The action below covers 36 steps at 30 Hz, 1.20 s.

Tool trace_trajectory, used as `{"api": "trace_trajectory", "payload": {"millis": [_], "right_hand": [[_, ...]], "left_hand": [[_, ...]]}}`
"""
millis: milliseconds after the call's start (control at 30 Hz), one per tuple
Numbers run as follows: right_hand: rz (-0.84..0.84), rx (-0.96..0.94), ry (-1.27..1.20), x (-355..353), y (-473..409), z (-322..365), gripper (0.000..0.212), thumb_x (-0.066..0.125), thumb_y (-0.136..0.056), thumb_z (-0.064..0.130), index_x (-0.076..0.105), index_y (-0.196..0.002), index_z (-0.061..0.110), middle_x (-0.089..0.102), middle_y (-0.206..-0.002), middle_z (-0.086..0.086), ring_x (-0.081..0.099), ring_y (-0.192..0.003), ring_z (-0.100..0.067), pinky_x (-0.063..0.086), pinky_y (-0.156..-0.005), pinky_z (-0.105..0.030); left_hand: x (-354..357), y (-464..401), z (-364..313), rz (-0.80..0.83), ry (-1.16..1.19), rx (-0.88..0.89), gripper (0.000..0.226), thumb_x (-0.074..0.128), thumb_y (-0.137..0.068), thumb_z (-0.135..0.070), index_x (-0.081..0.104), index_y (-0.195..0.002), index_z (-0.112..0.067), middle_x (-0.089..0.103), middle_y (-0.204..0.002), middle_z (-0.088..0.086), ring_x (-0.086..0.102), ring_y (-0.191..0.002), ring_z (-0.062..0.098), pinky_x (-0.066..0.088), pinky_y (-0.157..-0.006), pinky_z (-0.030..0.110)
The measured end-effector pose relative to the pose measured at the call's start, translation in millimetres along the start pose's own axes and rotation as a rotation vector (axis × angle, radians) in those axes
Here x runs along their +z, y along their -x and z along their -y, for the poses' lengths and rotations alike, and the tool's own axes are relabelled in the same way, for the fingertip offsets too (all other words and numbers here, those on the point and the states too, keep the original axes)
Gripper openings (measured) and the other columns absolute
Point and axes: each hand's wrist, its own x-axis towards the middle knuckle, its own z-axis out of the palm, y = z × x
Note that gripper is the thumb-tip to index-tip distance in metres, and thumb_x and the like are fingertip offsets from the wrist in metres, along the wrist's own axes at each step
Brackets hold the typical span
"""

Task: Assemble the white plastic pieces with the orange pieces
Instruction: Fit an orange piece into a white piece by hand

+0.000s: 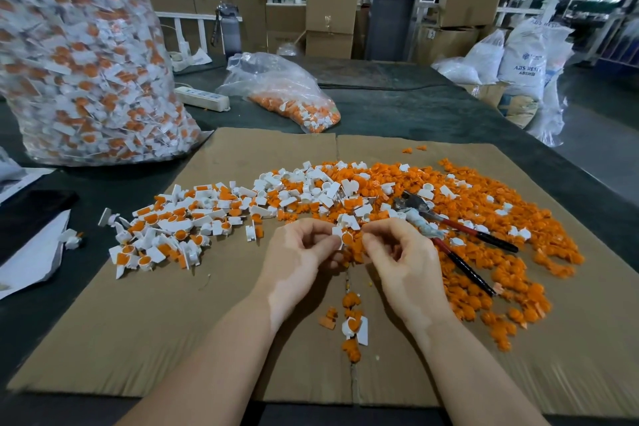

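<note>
Centre of frame: a white piece (338, 231) is pinched in the curled fingers of the left hand (300, 257). An orange piece (348, 239) is pinched against it by the right hand (397, 254), thumb and forefinger closed on it. Both are held just above the cardboard sheet (173, 322). Loose orange pieces (491, 245) are heaped at right, with red-handled pliers (449, 232) lying on them. Assembled pieces (179, 221) are piled at left. A large bag (79, 55) of finished parts is seen upper left.
</note>
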Motion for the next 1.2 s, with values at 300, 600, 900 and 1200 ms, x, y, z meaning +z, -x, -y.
{"api": "trace_trajectory", "payload": {"millis": [300, 600, 900, 1200], "right_hand": [[0.077, -0.15, 0.084, 0, 0, 1, 0.029, 0.068, -0.082, 0.01, 0.068, -0.11, 0.02, 0.057, -0.087, 0.009, 0.053, -0.083, -0.006, 0.043, -0.072, -0.012], [0.058, -0.179, 0.123, 0, 0, 0, 0.024, 0.068, -0.082, 0.011, 0.069, -0.105, 0.016, 0.059, -0.09, 0.006, 0.055, -0.086, -0.009, 0.047, -0.076, -0.018], [0.067, -0.191, 0.153, 1, 1, -1, 0.025, 0.068, -0.083, 0.013, 0.068, -0.107, 0.018, 0.059, -0.09, 0.008, 0.055, -0.087, -0.007, 0.05, -0.076, -0.022], [-0.069, 0.175, 0.637, -38, -27, -10, 0.044, 0.053, -0.092, 0.039, 0.051, -0.128, 0.015, 0.055, -0.126, -0.003, 0.046, -0.118, -0.018, 0.033, -0.098, -0.032]], "left_hand": [[-2, 0, 2, 0.037, -0.029, 0.051, 0.019, 0.061, -0.088, -0.006, 0.065, -0.104, -0.016, 0.066, -0.078, 0.018, 0.066, -0.064, 0.011, 0.053, -0.061, 0.018], [-2, -2, 6, 0.038, -0.058, 0.074, 0.016, 0.062, -0.088, -0.009, 0.066, -0.097, -0.022, 0.068, -0.074, 0.012, 0.068, -0.066, 0.013, 0.052, -0.06, 0.015], [-1, -4, 4, 0.05, -0.071, 0.087, 0.012, 0.066, -0.085, -0.015, 0.066, -0.097, -0.014, 0.071, -0.074, 0.009, 0.069, -0.07, 0.021, 0.055, -0.064, 0.021], [0, -10, 4, 0.04, -0.008, -0.001, 0.01, 0.067, -0.084, -0.01, 0.066, -0.092, -0.016, 0.069, -0.065, 0.002, 0.065, -0.062, 0.013, 0.053, -0.059, 0.018]]}}
